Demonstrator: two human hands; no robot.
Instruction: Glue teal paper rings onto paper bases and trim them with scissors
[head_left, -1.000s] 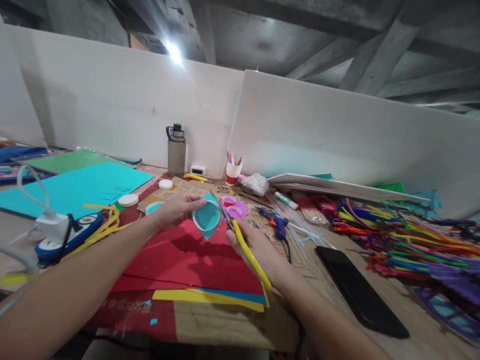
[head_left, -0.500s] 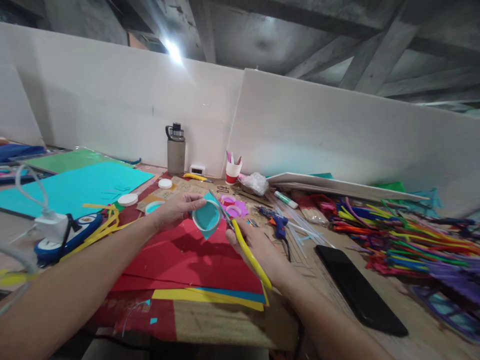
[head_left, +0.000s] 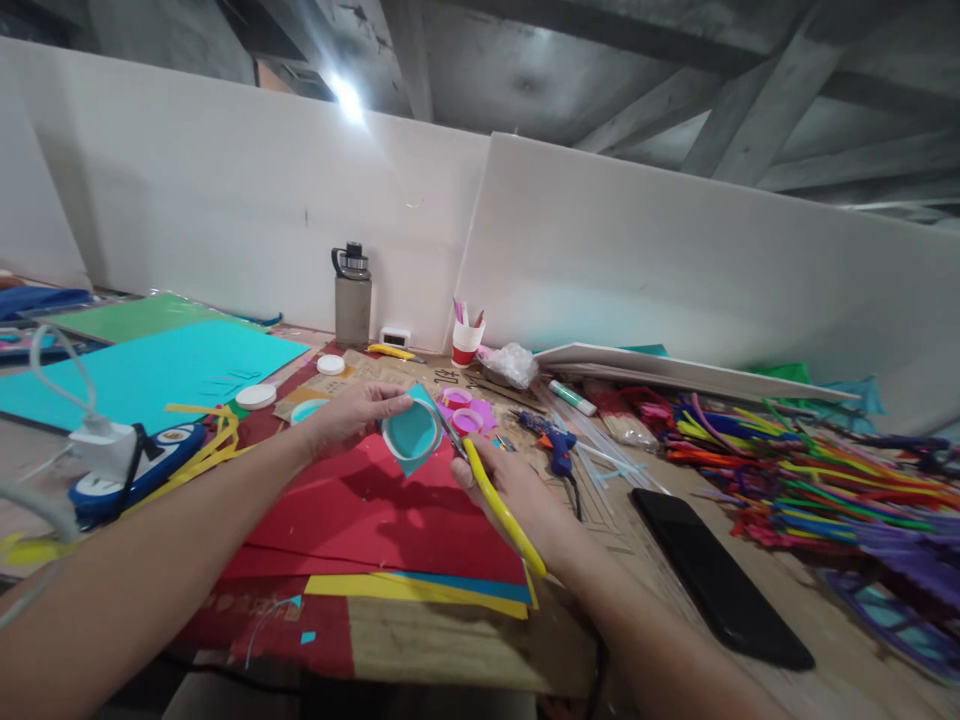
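Observation:
My left hand (head_left: pixel 354 418) pinches a white round lid (head_left: pixel 388 441) with a turquoise paper piece (head_left: pixel 414 428) on it, whose corners stick out past the rim. Yellow-handled scissors (head_left: pixel 495 500) are gripped in my right hand (head_left: pixel 502 485), their blades at the right edge of the paper. Both hands are held above red sheets (head_left: pixel 390 520), which lie over yellow and blue ones. Just behind the scissors, two pink-rimmed lids (head_left: pixel 466 421) rest on purple paper.
A black phone (head_left: pixel 720 580) and a blue glue gun (head_left: pixel 559 452) lie right of my hands. Colourful pipe cleaners (head_left: pixel 825 490) are heaped at the far right. A bottle (head_left: pixel 352 305) and a cup of pens (head_left: pixel 466 343) stand behind. Turquoise sheets (head_left: pixel 172 370) lie at left.
The lid and paper have shifted very slightly left in my left hand. The scissor blades look slightly lower, still beside the paper's right edge.

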